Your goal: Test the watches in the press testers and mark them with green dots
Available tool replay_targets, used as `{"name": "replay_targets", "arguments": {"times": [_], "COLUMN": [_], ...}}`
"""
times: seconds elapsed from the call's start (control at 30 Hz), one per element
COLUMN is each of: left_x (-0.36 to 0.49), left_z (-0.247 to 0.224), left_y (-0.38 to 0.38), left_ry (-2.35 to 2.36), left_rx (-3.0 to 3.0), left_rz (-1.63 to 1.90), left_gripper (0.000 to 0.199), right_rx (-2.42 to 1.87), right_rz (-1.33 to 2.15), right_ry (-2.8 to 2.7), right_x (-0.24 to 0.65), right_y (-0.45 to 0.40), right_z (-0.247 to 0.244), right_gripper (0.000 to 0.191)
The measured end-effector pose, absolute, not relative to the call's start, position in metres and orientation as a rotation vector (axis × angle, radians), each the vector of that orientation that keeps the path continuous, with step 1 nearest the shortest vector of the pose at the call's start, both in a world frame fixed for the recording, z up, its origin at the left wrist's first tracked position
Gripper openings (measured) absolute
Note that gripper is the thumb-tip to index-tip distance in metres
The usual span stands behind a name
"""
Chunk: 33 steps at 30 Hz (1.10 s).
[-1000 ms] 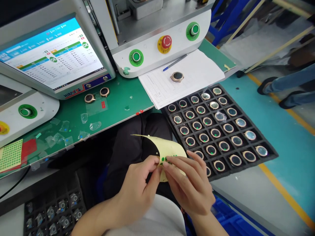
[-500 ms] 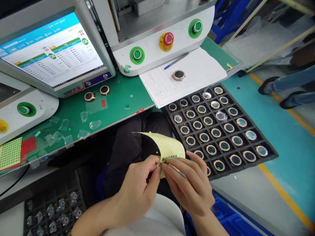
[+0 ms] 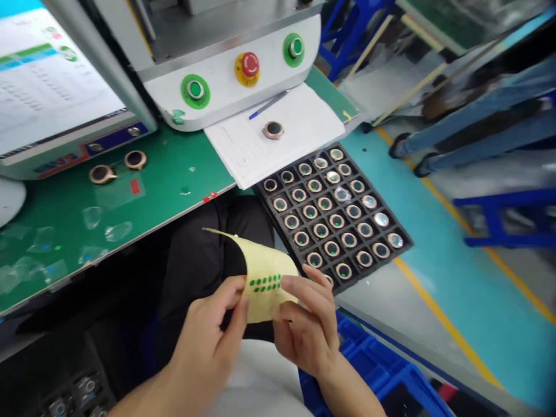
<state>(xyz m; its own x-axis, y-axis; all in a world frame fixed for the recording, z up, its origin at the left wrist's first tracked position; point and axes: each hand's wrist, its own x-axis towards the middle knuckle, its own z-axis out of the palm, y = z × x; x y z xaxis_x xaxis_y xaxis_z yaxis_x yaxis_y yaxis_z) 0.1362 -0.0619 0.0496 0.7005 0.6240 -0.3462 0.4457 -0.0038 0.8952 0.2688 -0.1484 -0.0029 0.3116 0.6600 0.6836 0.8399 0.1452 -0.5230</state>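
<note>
A pale yellow sticker sheet (image 3: 266, 258) with rows of small green dots is curled between my hands, above my lap. Its left edge is pinched between the thumb and forefinger of my left hand (image 3: 212, 333). My right hand (image 3: 309, 321) grips the sheet's right side, with the forefinger by the end of the dot rows; whether a loose dot is on a fingertip cannot be made out. Just beyond my right hand lies a black compartment tray (image 3: 382, 265) of round watch cases (image 3: 337, 220), several bearing a green dot.
On the green bench (image 3: 174, 200) lie two watch cases (image 3: 135, 159) and scraps of clear film (image 3: 118, 231). Papers (image 3: 234, 147) carry another watch case (image 3: 273, 130) and a pen (image 3: 269, 104). A machine with buttons (image 3: 195, 90) stands behind. A person's legs (image 3: 469, 116) are at right.
My view has swung right, so the scene sits further left. My fingers have moved apart across the sheet, and more green dots show between them.
</note>
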Motion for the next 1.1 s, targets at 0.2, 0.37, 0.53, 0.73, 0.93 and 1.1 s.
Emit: {"name": "replay_targets", "arguments": {"times": [0.2,0.37,0.53,0.73,0.93,1.1], "left_x": [0.143,0.152,0.16,0.159,0.161,0.16], "left_z": [0.036,0.031,0.03,0.029,0.024,0.026], "left_y": [-0.053,-0.047,-0.047,-0.048,-0.05,-0.051], "left_ry": [0.908,0.911,0.899,0.952,0.953,0.935], "left_rx": [1.819,1.863,1.87,1.85,1.808,1.793], "left_rz": [0.175,0.179,0.183,0.132,0.103,0.128], "left_gripper": [0.021,0.022,0.02,0.023,0.024,0.024], "right_rx": [-2.189,-2.411,-2.488,-2.507,-2.506,-2.408], "right_rz": [-0.193,-0.046,0.116,0.157,0.066,-0.178], "right_ry": [-0.651,-0.257,-0.126,-0.105,-0.104,-0.185], "right_x": [0.398,0.477,0.483,0.489,0.486,0.466], "right_y": [-0.215,-0.292,-0.317,-0.309,-0.296,-0.265], "right_z": [-0.104,-0.172,-0.208,-0.22,-0.202,-0.148], "right_gripper": [0.025,0.029,0.032,0.033,0.032,0.025]}}
